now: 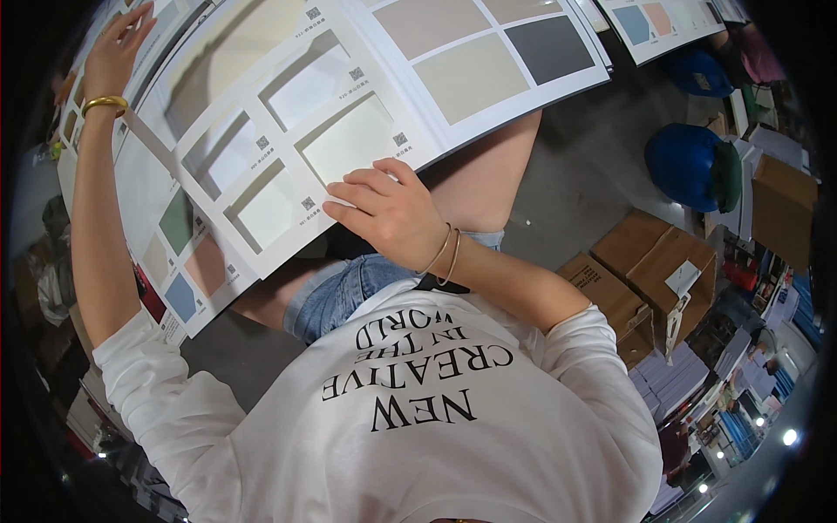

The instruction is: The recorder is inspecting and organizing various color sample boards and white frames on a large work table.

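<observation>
A large colour sample book lies open across my lap, its white page cut with several rectangular windows over pale swatches. The facing page bears beige, grey and dark grey squares. My right hand lies on the near edge of the windowed page, fingers stretched out and slightly apart. Far to the upper left, my left hand reaches over sheets printed with colour swatches. Its fingers are bent and apart, and no held thing shows. Under the book's left side, a sheet with green, pink and blue hexagons sticks out.
Another swatch sheet is at the upper right. Brown cardboard boxes stand on the grey floor to my right. Beyond them are blue rounded objects and stacks of paper.
</observation>
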The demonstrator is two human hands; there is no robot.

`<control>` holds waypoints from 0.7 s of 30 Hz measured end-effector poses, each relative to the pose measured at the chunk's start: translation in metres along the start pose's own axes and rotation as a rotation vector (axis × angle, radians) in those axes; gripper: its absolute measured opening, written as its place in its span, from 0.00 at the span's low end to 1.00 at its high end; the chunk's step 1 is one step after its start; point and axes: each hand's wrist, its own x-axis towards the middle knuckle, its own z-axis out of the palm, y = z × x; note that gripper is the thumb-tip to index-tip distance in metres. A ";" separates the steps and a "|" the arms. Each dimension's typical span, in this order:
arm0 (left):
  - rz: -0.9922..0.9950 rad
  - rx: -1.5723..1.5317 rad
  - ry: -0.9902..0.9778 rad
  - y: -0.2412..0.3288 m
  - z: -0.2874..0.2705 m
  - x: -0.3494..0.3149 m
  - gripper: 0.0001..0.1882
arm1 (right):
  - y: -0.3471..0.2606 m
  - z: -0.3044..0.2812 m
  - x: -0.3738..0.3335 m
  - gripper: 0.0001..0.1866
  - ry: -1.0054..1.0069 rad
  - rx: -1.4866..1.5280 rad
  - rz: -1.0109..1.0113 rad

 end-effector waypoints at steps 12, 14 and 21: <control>0.068 -0.021 0.097 0.000 0.002 -0.005 0.19 | 0.002 -0.001 0.002 0.16 -0.062 0.024 -0.012; 0.054 -0.018 0.087 0.002 0.000 -0.007 0.19 | 0.003 -0.001 0.002 0.16 -0.059 0.021 -0.013; 0.046 -0.153 0.189 0.084 -0.038 -0.009 0.07 | 0.005 -0.001 0.003 0.14 -0.049 0.030 -0.008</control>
